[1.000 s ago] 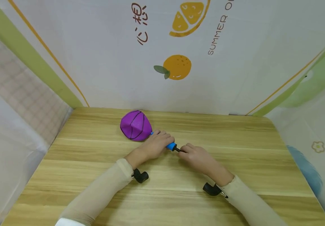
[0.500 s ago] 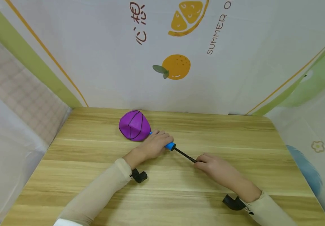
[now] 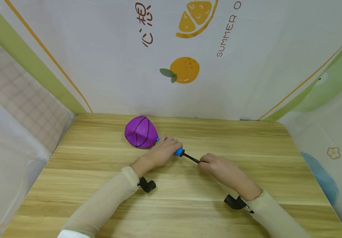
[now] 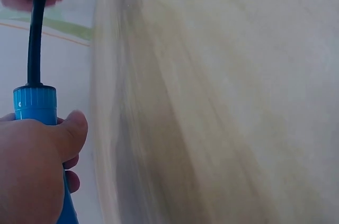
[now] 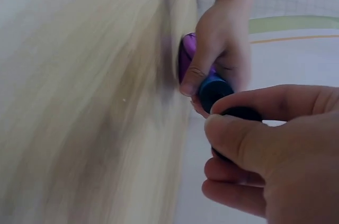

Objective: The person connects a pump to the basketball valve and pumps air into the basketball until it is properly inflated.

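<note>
A purple ball point(image 3: 141, 132) with black lines lies partly deflated and dented near the back of the table. Against its right side sits the tip of a blue hand pump point(image 3: 179, 152). My left hand point(image 3: 164, 152) wraps round the pump's barrel, hiding most of it; the left wrist view shows the thumb along the ribbed blue collar point(image 4: 35, 99). From that collar a black rod point(image 3: 191, 158) sticks out partway. My right hand point(image 3: 219, 170) grips the rod's far end, where thumb and fingers pinch a black handle point(image 5: 241, 113) in the right wrist view.
Under everything is a wood-grain table point(image 3: 171, 211). A white curtain point(image 3: 123, 82) printed with oranges hangs along its back edge, with more cloth at both sides. A black camera mount point(image 3: 147, 185) juts from the left wrist and another mount point(image 3: 234, 201) from the right.
My right hand first pulls the rod far out, down and to the right, then pushes it partway back toward the barrel. My left hand and the ball stay nearly in place.
</note>
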Motion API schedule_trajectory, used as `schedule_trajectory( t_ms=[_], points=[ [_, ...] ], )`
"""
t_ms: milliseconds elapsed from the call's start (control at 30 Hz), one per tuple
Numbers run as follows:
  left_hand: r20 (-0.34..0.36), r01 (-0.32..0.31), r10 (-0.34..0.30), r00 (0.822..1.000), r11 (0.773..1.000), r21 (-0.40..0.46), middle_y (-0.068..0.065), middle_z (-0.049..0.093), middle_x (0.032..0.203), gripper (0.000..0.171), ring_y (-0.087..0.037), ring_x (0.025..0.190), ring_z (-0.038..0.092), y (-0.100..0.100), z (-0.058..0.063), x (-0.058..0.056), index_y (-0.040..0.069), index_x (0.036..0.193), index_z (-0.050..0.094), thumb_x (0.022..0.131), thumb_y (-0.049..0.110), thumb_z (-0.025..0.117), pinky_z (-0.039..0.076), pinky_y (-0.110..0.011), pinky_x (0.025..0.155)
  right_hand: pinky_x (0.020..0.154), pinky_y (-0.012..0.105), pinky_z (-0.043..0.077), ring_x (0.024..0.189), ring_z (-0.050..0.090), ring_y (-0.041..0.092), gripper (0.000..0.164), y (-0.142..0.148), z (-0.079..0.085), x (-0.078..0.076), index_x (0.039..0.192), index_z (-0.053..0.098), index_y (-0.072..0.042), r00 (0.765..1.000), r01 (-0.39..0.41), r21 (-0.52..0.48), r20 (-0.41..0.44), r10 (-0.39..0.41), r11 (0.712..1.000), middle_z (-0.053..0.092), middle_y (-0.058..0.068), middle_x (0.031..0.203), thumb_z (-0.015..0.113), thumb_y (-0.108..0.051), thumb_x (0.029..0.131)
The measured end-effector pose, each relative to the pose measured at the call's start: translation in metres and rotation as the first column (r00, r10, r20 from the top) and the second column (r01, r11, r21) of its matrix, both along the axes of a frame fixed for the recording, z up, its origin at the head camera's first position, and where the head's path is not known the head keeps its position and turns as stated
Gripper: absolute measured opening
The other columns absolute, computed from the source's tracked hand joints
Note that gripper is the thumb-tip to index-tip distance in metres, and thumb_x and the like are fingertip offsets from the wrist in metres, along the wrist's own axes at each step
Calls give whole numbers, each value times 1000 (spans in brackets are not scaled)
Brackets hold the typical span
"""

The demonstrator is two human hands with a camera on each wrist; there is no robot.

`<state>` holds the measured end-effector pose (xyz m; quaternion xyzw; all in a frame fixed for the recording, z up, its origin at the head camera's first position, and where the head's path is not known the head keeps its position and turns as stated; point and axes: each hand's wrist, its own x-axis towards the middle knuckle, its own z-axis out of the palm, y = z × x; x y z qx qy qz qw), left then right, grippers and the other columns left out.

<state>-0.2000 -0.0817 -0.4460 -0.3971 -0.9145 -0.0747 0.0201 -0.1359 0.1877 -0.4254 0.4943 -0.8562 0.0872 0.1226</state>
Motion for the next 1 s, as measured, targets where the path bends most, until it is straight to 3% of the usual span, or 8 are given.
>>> schedule_trajectory(
  t_ms=[267, 467, 767, 1000],
  points=[
    [-29, 8, -9, 1000, 999, -41, 5, 61, 103, 19, -17, 102, 52, 1, -5, 1, 20, 111, 60, 96, 19, 72, 38, -39, 95, 68, 24, 54, 87, 63, 14, 17, -25, -14, -20, 96, 70, -13, 993, -64, 17, -102, 66, 998, 66, 1, 97, 76, 0, 87],
    [-36, 17, -19, 999, 999, -42, 5, 57, 98, 11, -18, 98, 49, 2, -6, 2, 19, 109, 60, 100, 15, 64, 36, -38, 92, 67, 24, 51, 85, 60, 15, 10, -37, -20, -29, 95, 69, -11, 994, -66, 18, -91, 67, 998, 63, 1, 94, 73, -3, 90],
    [-97, 47, -52, 994, 997, -59, 5, 57, 95, 11, -19, 98, 52, 1, -10, 3, 20, 106, 59, 97, 14, 64, 38, -38, 95, 64, 22, 50, 82, 58, 16, 3, -39, -24, -22, 98, 69, -8, 989, -62, 53, -134, 69, 997, 62, 4, 94, 68, -7, 96],
    [-106, 73, -77, 991, 996, -48, 5, 58, 95, 16, -19, 100, 55, -4, -11, 2, 20, 107, 60, 93, 13, 66, 40, -38, 97, 62, 21, 52, 78, 59, 15, 10, -31, -23, -9, 100, 71, -7, 977, -76, 57, -194, 85, 995, 63, 4, 91, 73, -6, 90]
  ],
)
